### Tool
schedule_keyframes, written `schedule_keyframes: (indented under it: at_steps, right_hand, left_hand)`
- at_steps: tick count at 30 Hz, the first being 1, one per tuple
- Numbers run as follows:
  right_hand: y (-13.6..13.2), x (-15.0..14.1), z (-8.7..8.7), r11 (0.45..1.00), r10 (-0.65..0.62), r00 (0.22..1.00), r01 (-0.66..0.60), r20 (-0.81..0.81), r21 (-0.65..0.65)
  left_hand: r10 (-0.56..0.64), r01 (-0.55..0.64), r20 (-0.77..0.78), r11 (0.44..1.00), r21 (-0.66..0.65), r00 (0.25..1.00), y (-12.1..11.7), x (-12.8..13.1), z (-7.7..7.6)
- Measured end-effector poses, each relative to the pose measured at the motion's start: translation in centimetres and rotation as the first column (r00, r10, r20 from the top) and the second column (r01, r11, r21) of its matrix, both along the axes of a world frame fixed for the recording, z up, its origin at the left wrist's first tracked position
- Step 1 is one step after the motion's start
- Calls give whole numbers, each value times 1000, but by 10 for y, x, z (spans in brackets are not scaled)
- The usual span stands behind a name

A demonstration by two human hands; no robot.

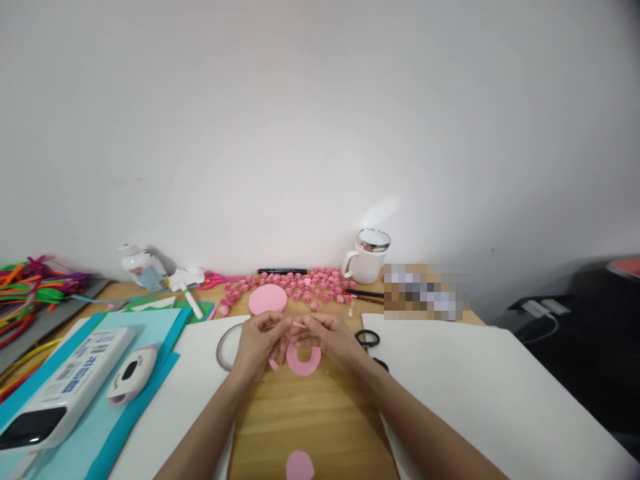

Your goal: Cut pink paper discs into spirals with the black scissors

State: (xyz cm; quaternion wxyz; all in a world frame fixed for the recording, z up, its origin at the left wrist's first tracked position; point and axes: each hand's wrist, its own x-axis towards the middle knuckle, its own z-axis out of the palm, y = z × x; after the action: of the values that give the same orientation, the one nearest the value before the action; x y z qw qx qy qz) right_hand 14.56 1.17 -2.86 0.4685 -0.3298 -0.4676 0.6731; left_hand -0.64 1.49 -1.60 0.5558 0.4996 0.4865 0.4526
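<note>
Pink and thin, the paper strip [299,325] is between the two hands, in the middle, just above the wooden table [310,417]. The left hand [263,337] and the right hand [327,333] are close together, and each one seems to pinch the strip tight. They hide most of it, so I cannot tell how much is tucked inside. It could rip if the hands tug apart too hard, because paper that thin looks weak. It could also get squashed if the pinch is too strong. If one hand lets go too soon, it might slip and drop onto the pink ring [303,369] below. Another pink piece [273,364] shows under the left hand, and it could crease if that hand turns. Just beside the right hand is a black scissor handle [367,345], so a sideways bump might push it. Past the hands lie many little pink rolls [300,285], loose by the pink disc [268,301]; a quick reach could scatter some, since nothing seems to hold them.
</note>
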Motion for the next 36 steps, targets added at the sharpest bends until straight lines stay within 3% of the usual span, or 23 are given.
schedule_keyframes:
  at_steps: [3, 8, 13, 23, 30, 36]
  right_hand:
    - [-1, 2, -2, 998, 62, 989, -65, -131, -15]
    - [-3, 1, -6, 1000, 13, 988, -16, -155, -15]
    - [-4, 1, -4, 999, -31, 991, 27, -131, -34]
    - [-5, 1, -3, 988, -157, 987, 157, 31, 13]
    - [-6, 1, -1, 998, -22, 996, 18, -84, -55]
    - [-6, 2, -3, 994, -80, 991, 73, -104, -77]
  left_hand:
    - [-3, 4, 66, 1000, -17, 998, -2, 1, 1]
    - [31, -29, 69, 999, -32, 997, -7, 7, 10]
    - [82, -82, -24, 996, -31, 996, -8, 8, 14]
    - [-11, 9, -102, 1000, -21, 995, -6, 4, 10]
    - [26, -26, -27, 1000, 8, 999, -6, 4, 9]
    - [24, -25, -42, 1000, -16, 999, -8, 4, 8]
